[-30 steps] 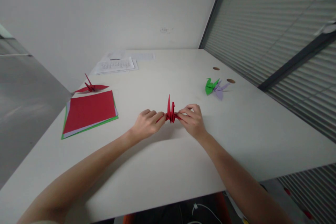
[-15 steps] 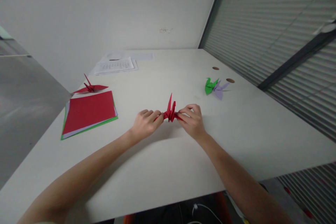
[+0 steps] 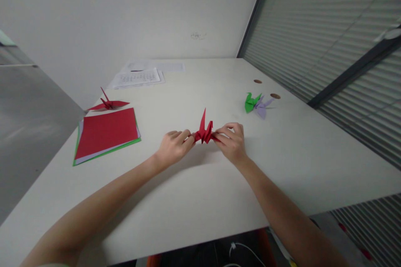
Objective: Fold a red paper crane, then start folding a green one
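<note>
Red paper crane [image 3: 205,133] is held between left hand [image 3: 175,147] and right hand [image 3: 232,143] at centre of the white table [image 3: 200,204], fingers pinching opposite ends, presumably leaving its upright points [image 3: 203,121] unobstructed.

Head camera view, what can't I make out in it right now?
All in the head view:
Wing ends of the held red crane: hidden by the left hand and right hand.
Writing on the papers: too small and blurred.
White cable: cut off by the bottom edge.
</note>
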The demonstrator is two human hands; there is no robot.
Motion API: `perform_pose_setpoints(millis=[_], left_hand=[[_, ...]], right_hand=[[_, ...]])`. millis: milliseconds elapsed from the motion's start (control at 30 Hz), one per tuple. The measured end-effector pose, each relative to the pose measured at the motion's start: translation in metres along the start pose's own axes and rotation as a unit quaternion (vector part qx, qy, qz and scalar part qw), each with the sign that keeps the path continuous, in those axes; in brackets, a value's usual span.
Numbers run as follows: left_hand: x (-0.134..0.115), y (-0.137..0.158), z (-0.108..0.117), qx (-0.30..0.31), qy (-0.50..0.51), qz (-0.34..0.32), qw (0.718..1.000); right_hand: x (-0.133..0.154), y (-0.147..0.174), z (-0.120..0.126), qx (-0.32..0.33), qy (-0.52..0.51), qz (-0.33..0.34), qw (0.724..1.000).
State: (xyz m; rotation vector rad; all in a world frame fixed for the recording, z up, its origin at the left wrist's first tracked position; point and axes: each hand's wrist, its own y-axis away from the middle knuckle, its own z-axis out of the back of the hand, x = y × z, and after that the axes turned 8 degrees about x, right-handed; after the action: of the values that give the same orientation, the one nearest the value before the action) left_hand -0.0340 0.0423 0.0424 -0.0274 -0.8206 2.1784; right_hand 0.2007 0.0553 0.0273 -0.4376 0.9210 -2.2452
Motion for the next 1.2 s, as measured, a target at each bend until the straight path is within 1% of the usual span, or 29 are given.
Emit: perform_pose_setpoints(millis=[200, 367, 500, 667, 833, 967, 1067, 1200], left_hand=[[0.0, 0.0, 0.0, -0.011, 0.003, -0.006, 1.0], [0.002, 0.002, -0.001, 0.009, 0.02, -0.007, 1.0], [0.003, 0.002, 0.0, 0.029, 0.005, -0.015, 0.999], [0.002, 0.001, 0.003, 0.035, -0.019, -0.022, 0.999], [0.003, 0.0, 0.002, 0.027, -0.007, -0.028, 0.999], [0.003, 0.0, 0.002, 0.038, -0.004, -0.022, 0.999], [0.003, 0.0, 0.003, 0.043, -0.008, -0.023, 0.999], [0.005, 0.001, -0.001, 0.029, 0.015, -0.025, 0.999]], right_hand=[[-0.001, -0.001, 0.001, -0.015, 0.007, 0.009, 1.0], [-0.006, 0.001, -0.001, -0.001, -0.006, -0.004, 1.0], [-0.009, 0.002, -0.002, 0.003, -0.011, -0.006, 1.0], [-0.009, 0.0, 0.0, 0.009, -0.015, -0.007, 1.0], [-0.01, -0.001, 0.0, 0.011, -0.009, 0.021, 1.0], [-0.01, -0.001, 0.0, 0.024, 0.006, 0.007, 1.0], [-0.01, -0.001, 0.0, 0.016, 0.009, 0.009, 1.0], [-0.01, -0.001, -0.002, 0.0, -0.014, 0.007, 1.0]])
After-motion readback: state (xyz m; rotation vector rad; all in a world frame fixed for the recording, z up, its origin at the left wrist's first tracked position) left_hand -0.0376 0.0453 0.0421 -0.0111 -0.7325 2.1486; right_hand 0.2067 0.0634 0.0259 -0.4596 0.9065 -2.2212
